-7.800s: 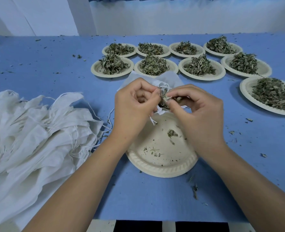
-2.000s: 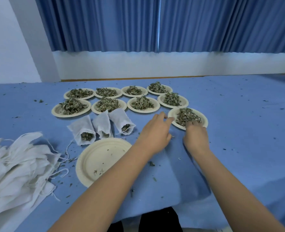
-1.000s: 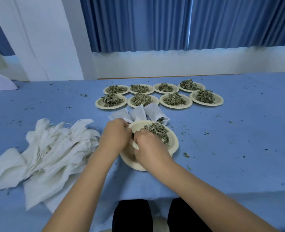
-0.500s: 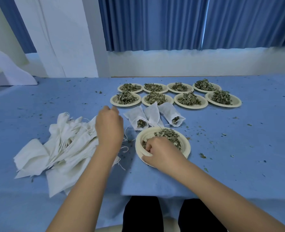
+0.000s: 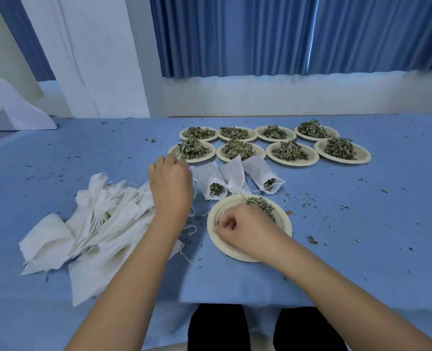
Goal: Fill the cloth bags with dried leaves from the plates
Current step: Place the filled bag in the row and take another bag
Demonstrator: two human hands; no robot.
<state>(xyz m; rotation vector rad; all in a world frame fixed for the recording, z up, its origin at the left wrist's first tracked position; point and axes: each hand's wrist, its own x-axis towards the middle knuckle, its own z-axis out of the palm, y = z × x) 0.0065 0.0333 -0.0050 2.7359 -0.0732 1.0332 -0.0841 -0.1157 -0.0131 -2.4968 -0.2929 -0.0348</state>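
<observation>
Fresh dried leaves (image 5: 263, 206) now sit on the near plate (image 5: 216, 211) on the desk (image 5: 362, 236), under my right hand (image 5: 240, 231), whose fingers are curled; whether they hold leaves I cannot tell. My left hand (image 5: 170, 188) has moved to the empty bags (image 5: 103, 219), its grip hidden. I judge a fourth fill is starting.

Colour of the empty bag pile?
The bags are plain white, no pattern; head view.

Full plate (image 5: 226, 207) brought in from the right, now stacked on the empty plate (image 5: 237, 258). My left hand (image 5: 170, 187) has let go of it and is now beside the filled bags (image 5: 235, 173); my right hand (image 5: 245, 233) curls into the dried leaves (image 5: 263, 206).
</observation>
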